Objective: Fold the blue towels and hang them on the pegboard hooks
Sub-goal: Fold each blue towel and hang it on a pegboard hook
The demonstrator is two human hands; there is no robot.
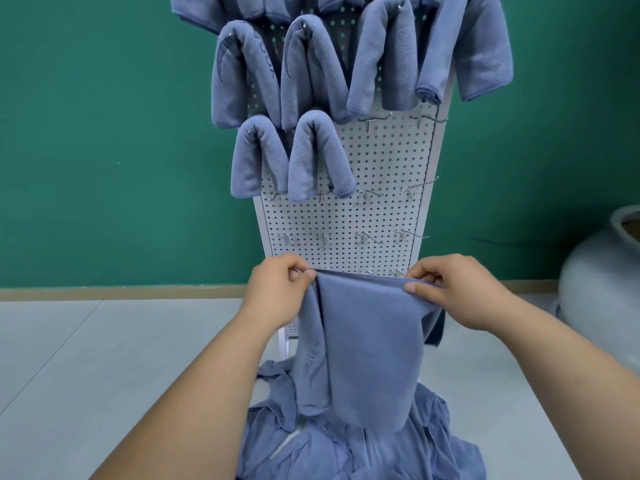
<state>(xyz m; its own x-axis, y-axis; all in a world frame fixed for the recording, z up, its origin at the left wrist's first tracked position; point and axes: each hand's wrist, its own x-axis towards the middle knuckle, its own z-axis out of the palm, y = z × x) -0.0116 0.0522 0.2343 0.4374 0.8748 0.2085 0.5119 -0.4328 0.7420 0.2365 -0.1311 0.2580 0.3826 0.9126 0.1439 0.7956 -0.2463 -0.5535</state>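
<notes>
against green wall [104,133], pegboard [381,209] (grey floor [104,358])

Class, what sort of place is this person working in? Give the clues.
Likely a staged work or training corner: a white freestanding pegboard with metal hooks carrying folded blue towels, a plain green wall behind it, and a heap of unfolded towels on the grey floor.

Staged indoor workspace: green wall [104,133], freestanding pegboard [381,209], grey tiled floor [86,358].
</notes>
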